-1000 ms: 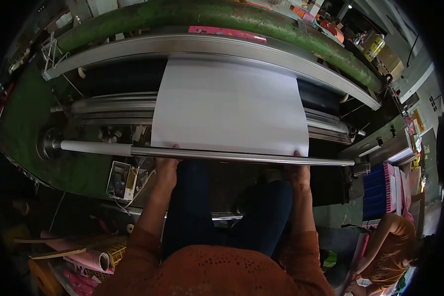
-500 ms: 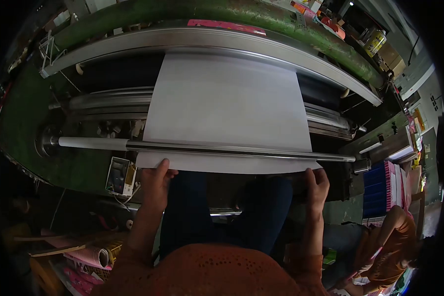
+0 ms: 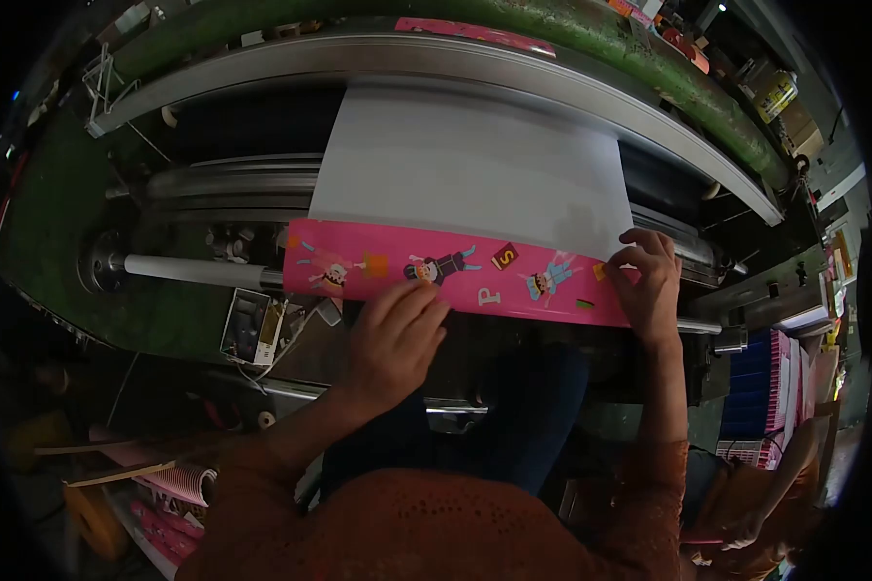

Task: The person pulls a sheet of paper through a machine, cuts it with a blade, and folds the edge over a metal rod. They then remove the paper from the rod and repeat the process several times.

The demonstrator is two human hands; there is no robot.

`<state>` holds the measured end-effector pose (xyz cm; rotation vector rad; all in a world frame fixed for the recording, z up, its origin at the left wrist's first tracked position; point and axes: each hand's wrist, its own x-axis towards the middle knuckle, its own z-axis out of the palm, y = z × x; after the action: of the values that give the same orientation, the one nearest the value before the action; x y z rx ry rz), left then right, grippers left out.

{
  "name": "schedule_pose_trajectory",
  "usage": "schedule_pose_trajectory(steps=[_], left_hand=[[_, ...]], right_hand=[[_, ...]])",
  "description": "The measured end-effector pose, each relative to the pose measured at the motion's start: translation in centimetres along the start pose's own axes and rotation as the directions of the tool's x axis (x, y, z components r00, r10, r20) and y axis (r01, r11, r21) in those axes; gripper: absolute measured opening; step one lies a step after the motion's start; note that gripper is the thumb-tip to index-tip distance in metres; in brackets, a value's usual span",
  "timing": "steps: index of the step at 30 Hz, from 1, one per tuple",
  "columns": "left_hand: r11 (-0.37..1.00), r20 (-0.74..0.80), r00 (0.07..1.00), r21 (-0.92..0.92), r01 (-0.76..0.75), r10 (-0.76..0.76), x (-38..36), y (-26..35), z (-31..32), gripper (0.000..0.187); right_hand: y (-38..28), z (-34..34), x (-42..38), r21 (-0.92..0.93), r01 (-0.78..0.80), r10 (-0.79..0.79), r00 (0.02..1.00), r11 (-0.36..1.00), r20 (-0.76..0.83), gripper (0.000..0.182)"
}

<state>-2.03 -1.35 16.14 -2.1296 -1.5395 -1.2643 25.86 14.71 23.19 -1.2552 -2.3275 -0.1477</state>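
Observation:
A wide sheet of paper [image 3: 475, 160], white on this face, comes down from the machine's rollers. Its lower end is turned up over a metal bar, showing a pink printed strip [image 3: 378, 237] with cartoon figures and letters. At the strip's right end, my right hand [image 3: 652, 290] has thumb and forefinger pinched at the paper's edge. My left hand [image 3: 394, 344] is in front of the strip, left of its middle, fingers bunched together and fingertips over the print. What they hold, if anything, is hidden. The bar's white-covered left end [image 3: 189, 269] shows beside the strip.
A metal crossbeam [image 3: 262, 66] and a green pipe [image 3: 320, 17] span the back. A small open box [image 3: 252, 329] with a cable sits left of my hands. At lower right, another person's hand [image 3: 746, 531] is near blue and pink stacked material [image 3: 754, 382].
The paper's lower end has been folded up over the bar, bringing its pink face into view. My left hand moved right and inward; my right hand moved up with the edge.

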Motion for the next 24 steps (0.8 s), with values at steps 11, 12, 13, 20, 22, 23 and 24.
schedule_pose_trajectory(steps=[11, 12, 13, 20, 22, 23, 24], left_hand=[[0.922, 0.073, 0.976, 0.321, -0.217, 0.204, 0.7, -2.8, 5.0, 0.036], [0.908, 0.064, 0.972, 0.347, -0.236, 0.228, 0.8, -2.8, 5.1, 0.037], [0.908, 0.070, 0.971, 0.342, -0.240, 0.230, 0.9, -2.8, 5.1, 0.037], [0.877, 0.091, 0.979, 0.434, -0.205, 0.184, 1.8, -2.7, 5.4, 0.049], [0.873, 0.087, 0.981, 0.446, -0.195, 0.175, 2.1, -2.7, 5.5, 0.049], [0.887, 0.060, 0.986, 0.431, -0.166, 0.156, 2.3, -2.6, 5.5, 0.046], [0.899, 0.034, 0.990, 0.415, -0.139, 0.137, 2.5, -2.5, 5.5, 0.043]], right_hand=[[-7.2, 5.0, -4.6, 0.032, 0.036, -0.030, 0.987, 0.999, -0.159, 0.024], [-7.7, 5.6, -5.0, 0.056, 0.037, -0.029, 0.989, 0.998, -0.148, 0.025], [-7.7, 5.9, -5.2, 0.058, 0.029, -0.021, 0.989, 0.998, -0.146, 0.025], [-6.6, 7.4, -4.8, 0.007, 0.077, -0.073, 0.974, 0.997, -0.215, 0.018], [-6.4, 7.3, -4.1, 0.009, 0.087, -0.083, 0.975, 0.996, -0.205, 0.016], [-6.4, 7.2, -3.9, 0.048, 0.075, -0.065, 0.980, 0.996, -0.187, 0.016], [-6.4, 7.0, -3.7, 0.086, 0.062, -0.046, 0.984, 0.994, -0.170, 0.016]])
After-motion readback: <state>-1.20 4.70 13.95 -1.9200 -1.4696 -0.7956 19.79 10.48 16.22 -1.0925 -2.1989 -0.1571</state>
